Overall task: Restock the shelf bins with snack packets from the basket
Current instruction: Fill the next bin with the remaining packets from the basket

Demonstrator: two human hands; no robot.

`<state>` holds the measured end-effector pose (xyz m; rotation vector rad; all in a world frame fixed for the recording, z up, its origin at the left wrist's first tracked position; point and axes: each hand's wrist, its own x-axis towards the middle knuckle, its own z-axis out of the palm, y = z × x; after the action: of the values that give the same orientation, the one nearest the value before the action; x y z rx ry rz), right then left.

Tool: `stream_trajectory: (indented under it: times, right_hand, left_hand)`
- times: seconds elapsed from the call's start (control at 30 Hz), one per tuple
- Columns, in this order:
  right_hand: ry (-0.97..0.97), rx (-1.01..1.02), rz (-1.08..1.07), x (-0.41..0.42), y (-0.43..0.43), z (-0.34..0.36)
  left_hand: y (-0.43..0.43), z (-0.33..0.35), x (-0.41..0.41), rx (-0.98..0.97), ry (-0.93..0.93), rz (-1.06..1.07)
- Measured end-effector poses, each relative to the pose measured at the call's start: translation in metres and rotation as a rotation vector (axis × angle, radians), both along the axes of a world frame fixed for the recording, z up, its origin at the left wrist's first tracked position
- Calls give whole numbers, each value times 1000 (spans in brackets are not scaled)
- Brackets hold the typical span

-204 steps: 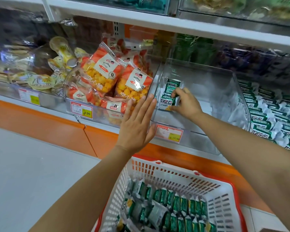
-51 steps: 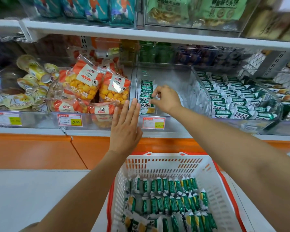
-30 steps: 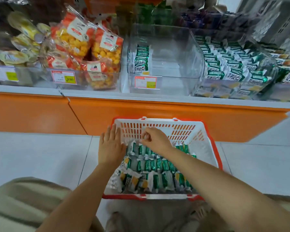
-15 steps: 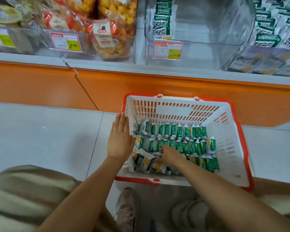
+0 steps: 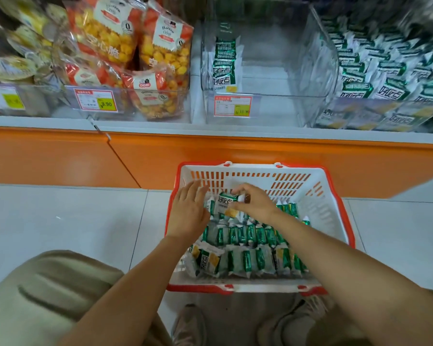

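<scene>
- Showing "9.90", a yellow price tag [image 5: 95, 101] hangs below orange snack bags [image 5: 135, 46] marked "Hollow".
- The left hand [image 5: 188, 213] is spread flat over the left side of the basket [image 5: 320, 211], holding nothing.
- The right hand [image 5: 256, 203] pinches one green-white packet [image 5: 226, 200] above the basket.
- The clear bin [image 5: 308, 66], with few packets inside, carries a tag [image 5: 232, 106] reading "15.90".
- Pale floor tiles [image 5: 60, 221] meet an orange shelf base [image 5: 235, 151].

Single head-worn view — aimed forward and steeply down; basket [image 5: 255, 168] seen close below, shelf bins [image 5: 273, 106] framed along top edge.
</scene>
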<state>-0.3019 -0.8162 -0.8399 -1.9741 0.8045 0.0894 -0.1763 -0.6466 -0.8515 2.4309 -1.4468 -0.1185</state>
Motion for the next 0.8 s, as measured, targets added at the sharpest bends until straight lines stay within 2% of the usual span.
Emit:
stream_trajectory:
  times: [0.2,0.27,0.37,0.47,0.67,0.8]
  right_hand:
    - [-280,-28,-41,6,-14,54]
    - [-350,-57,-53,8,-17,70]
    - [-447,-127,-36,10,-23,95]
    - [-530,-195,-38,15,-30,129]
    - [-677,-323,-24,36,-55,206]
    - [-692,-386,-97,56,-81,234]
  left_hand:
    - [-26,37,-3,-243,658,112]
    - [-33,54,-3,-362,749,132]
    - [-41,78,3,-517,672,104]
    - [-50,111,8,-562,571,65]
    - [-67,171,37,-651,189,55]
    - [-74,186,58,-566,-108,57]
